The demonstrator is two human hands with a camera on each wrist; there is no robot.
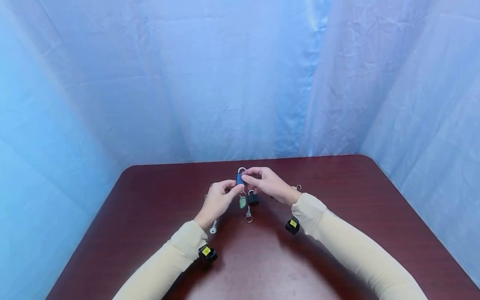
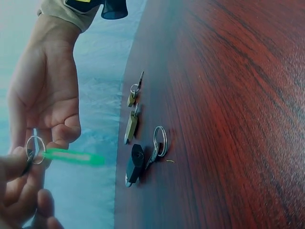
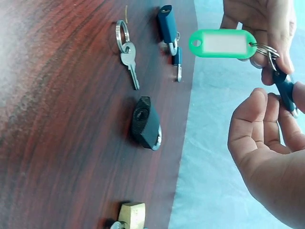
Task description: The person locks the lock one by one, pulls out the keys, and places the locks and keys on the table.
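Dark red table (image 1: 337, 250), bare near edge; left hand (image 1: 219, 200) and right hand (image 1: 268, 183) both pinching blue padlock (image 1: 240, 178) mid-table.

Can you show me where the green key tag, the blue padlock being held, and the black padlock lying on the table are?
green key tag (image 3: 222, 44): right wrist view, on its white label window.
blue padlock (image 1: 240, 179): head view, on its blue body between the fingers.
black padlock (image 3: 144, 122): right wrist view, on its black body.

The worktop (image 1: 337, 233) is dark red-brown with wood grain. The held padlock (image 1: 240, 178) is blue, its key tag (image 3: 221, 44) bright green with a white label. A black padlock (image 3: 146, 123), a brass padlock (image 3: 132, 215) and a silver key (image 3: 129, 61) lie below. The sleeves (image 1: 352, 246) are cream, and the backdrop (image 1: 225, 83) is pale blue.
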